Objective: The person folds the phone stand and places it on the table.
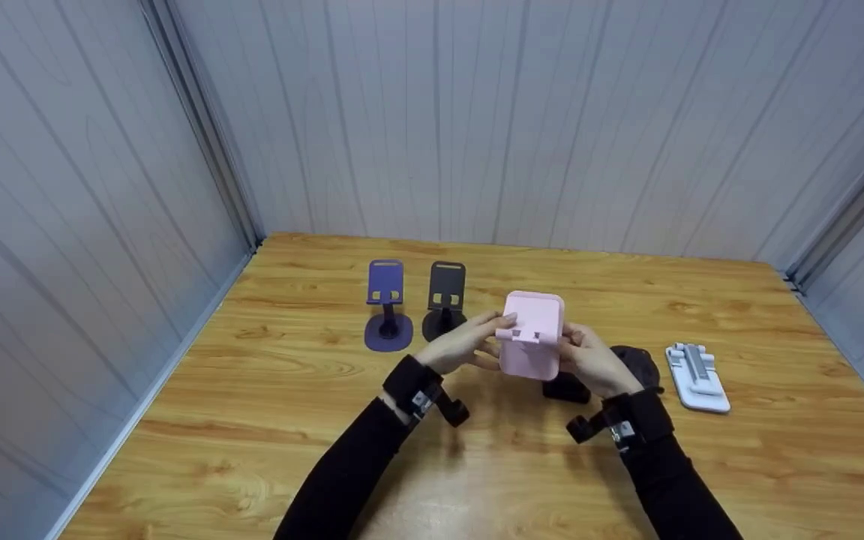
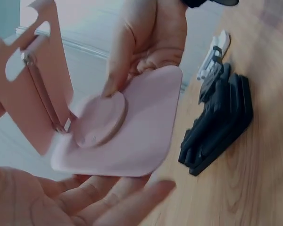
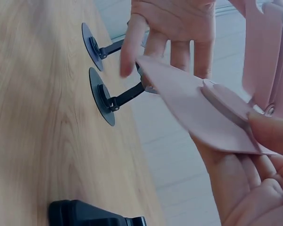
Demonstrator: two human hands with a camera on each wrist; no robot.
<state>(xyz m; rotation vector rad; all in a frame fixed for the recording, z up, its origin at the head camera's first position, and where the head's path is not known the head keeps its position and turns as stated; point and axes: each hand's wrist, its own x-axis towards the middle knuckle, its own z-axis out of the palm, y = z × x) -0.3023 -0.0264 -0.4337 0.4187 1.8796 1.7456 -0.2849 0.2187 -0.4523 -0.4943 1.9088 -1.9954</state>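
A pink phone stand (image 1: 531,361), partly unfolded, is held above the table between both hands. My left hand (image 1: 456,348) has its thumb against the upper plate, while its fingers lie along the edge and underside of the base. From the other side my right hand (image 1: 598,363) pinches the base; in the left wrist view its thumb presses on the round disc (image 2: 101,117) of the base. The upper plate (image 2: 35,80) stands raised at an angle, with its metal hinge pin showing.
Purple (image 1: 388,335) and black (image 1: 447,279) phone stands stand unfolded at the back left. A folded black stand (image 2: 219,120) lies beneath the right hand, near a dark object (image 1: 638,365) partly hidden by the wrist. A folded white stand (image 1: 699,380) lies farther right. Walls border the table.
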